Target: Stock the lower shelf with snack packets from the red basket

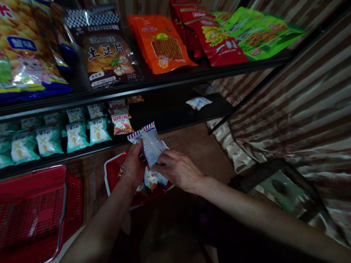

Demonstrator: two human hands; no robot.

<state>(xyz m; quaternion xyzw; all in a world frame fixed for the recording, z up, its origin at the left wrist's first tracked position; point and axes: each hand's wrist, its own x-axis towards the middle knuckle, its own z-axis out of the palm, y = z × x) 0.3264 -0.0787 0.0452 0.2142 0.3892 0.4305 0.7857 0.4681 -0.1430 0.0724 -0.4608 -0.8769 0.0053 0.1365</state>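
Observation:
A small snack packet [150, 142] with a red-and-blue striped edge is between my hands, its printed back seam facing up. My left hand [134, 165] is closed on its left side, thumb on top. My right hand [178, 168] pinches its lower right part. Right below, a red basket [106, 175] with a pale rim holds several more small packets [151, 180], partly covered by my hands. Just beyond, on the lower shelf, stand orange-and-white snack packets [122, 123].
Rows of teal-and-white packets [49, 141] fill the lower shelf's left side; one white packet [199, 102] lies farther right. Larger snack bags [164, 42] line the upper shelf [168, 79]. A red basket [28, 220] stands at left. A dark-framed object [283, 186] lies at right by the corrugated wall [313, 100].

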